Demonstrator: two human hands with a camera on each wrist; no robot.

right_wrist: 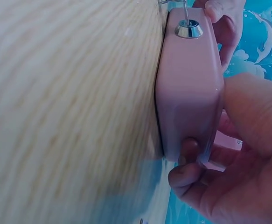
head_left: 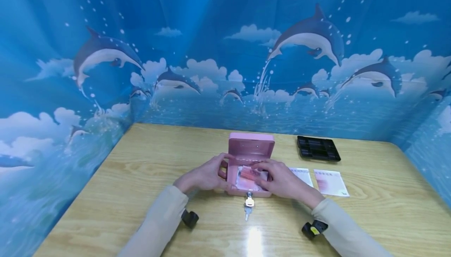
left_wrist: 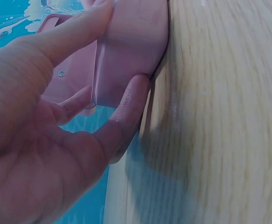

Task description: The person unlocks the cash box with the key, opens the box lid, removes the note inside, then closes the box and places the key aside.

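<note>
A pink cash box (head_left: 232,186) stands on the table with its lid (head_left: 251,137) raised. My left hand (head_left: 209,172) grips the box's left side; in the left wrist view its thumb lies at the rim and its fingers (left_wrist: 131,102) press on the outer wall. My right hand (head_left: 280,178) reaches over the right rim, its thumb and index finger holding a reddish banknote (head_left: 249,173) inside the box. Pale paper slips (head_left: 241,184) lie beneath that note. In the right wrist view, curled fingers (right_wrist: 184,175) rest against the right outer wall.
Keys (head_left: 249,203) hang from the lock at the box's front. Two pale printed slips, one (head_left: 332,182) farther right, lie beside the right hand. Behind them sits a black compartment tray (head_left: 318,148). A blue dolphin-print curtain (head_left: 211,53) surrounds the wooden table (head_left: 141,163).
</note>
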